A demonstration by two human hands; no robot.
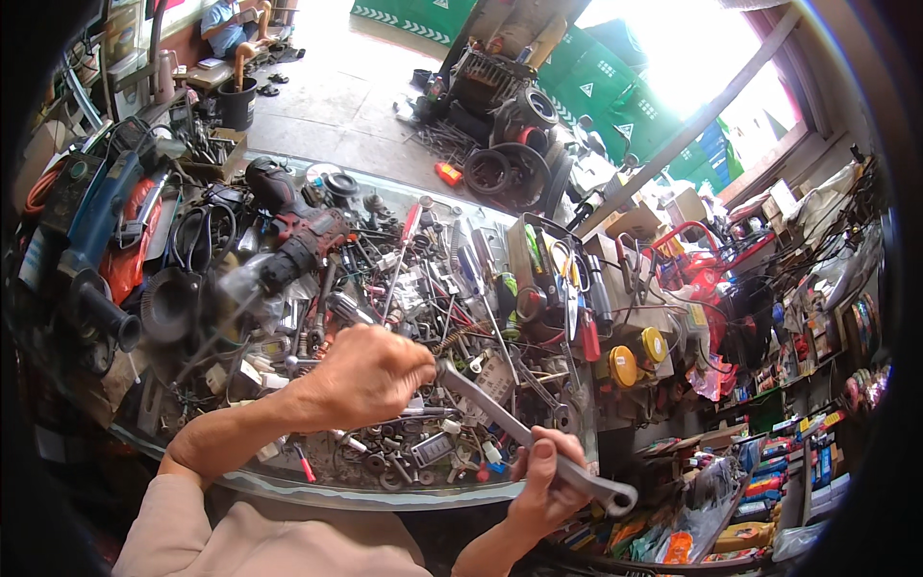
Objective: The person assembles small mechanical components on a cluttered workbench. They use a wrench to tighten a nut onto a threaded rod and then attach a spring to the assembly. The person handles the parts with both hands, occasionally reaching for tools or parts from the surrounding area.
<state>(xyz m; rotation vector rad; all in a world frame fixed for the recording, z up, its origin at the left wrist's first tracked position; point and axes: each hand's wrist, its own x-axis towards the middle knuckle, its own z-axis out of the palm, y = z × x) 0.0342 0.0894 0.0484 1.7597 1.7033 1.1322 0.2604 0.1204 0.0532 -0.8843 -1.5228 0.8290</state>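
Note:
My right hand [550,481] grips a long grey metal bar [500,413] that has a round eye with a hole at its near right end. The thumb lies along the top of the bar, which slants from upper left to lower right above the glass counter's front edge. Next to the far left end of the bar is my left hand [370,377], its fingers curled together. What those fingers pinch, if anything, is hidden. Beneath both hands lies a heap of small metal parts [404,462], screws and fittings.
A red and black power drill [298,236] lies left of centre. A long-shafted screwdriver [411,226] rests on the heap. Behind stands a box of scissors [569,279] and other tools. Yellow-lidded jars [622,366] and packed shelves [760,510] fill the right. Someone in blue [226,29] sits far left.

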